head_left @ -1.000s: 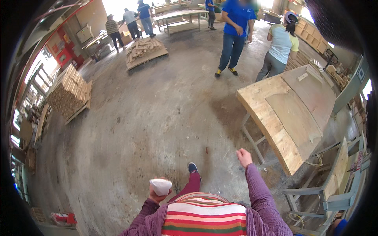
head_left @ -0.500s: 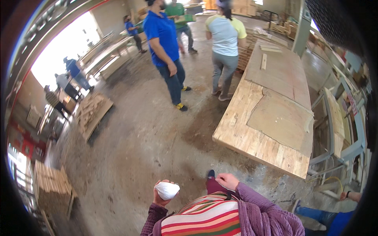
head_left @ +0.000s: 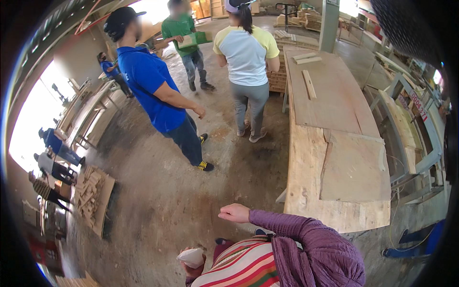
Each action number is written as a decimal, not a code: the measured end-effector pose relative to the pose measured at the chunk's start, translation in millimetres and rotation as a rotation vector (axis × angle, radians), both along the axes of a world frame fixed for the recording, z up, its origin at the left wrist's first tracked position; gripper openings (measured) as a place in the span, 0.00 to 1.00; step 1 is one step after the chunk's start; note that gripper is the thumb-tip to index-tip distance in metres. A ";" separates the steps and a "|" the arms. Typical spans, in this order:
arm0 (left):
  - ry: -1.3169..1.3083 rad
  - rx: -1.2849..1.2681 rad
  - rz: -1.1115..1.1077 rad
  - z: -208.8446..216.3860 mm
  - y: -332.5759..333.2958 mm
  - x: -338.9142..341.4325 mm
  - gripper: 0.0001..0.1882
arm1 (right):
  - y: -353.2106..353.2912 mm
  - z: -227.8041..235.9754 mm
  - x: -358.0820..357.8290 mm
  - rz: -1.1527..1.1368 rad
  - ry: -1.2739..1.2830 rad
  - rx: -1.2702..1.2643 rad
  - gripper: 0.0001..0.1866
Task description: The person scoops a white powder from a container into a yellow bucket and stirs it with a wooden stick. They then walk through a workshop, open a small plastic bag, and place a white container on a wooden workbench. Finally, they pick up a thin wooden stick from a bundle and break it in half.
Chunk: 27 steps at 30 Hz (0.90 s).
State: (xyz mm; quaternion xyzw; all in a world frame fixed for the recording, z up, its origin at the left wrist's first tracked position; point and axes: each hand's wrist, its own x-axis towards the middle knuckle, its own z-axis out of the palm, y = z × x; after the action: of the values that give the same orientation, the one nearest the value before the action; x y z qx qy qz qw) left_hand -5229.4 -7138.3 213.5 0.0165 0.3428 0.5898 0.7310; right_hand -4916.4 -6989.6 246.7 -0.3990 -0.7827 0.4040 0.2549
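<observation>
In the head view, our left hand (head_left: 194, 271) grips a white wad (head_left: 192, 257), bottom left of centre. Our right hand (head_left: 235, 213), fingers curled together, has swung leftward from the wooden tabletop (head_left: 306, 184), leaving the wad held one-handed.

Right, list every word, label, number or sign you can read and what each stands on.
Red-and-white number label on the grey metal frame: legible, but not copied here.
Small sign at the top of the grey post: too small to read.
Pale mark on the blue shirt: too small to read.
White object in the left hand: no writing visible.
</observation>
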 end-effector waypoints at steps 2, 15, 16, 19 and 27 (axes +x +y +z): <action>-0.023 -0.049 0.049 -9.6 43.9 -20.1 0.24 | 36.4 -19.0 -11.6 -0.110 -0.068 -0.062 0.14; 0.264 -0.043 -0.828 12.9 418.7 -13.7 0.18 | 134.5 -12.6 -56.8 -0.430 0.129 -0.135 0.23; 0.367 0.069 -0.882 19.7 430.0 19.2 0.18 | 133.8 -1.8 -45.5 -0.498 0.141 -0.069 0.24; 0.254 0.058 -1.096 46.0 455.3 128.8 0.18 | 131.0 18.9 2.2 -0.668 0.167 0.041 0.33; -0.017 -0.041 -1.449 40.7 382.4 372.2 0.13 | 84.3 53.9 143.2 -1.043 0.205 0.194 0.44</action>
State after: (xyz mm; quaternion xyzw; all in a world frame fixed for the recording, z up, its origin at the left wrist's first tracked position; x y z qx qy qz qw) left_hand -4857.2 -6755.9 254.3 0.2214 0.2512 -0.0489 0.9410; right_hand -4773.3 -6905.3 300.6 -0.6676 -0.4856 0.1865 0.5326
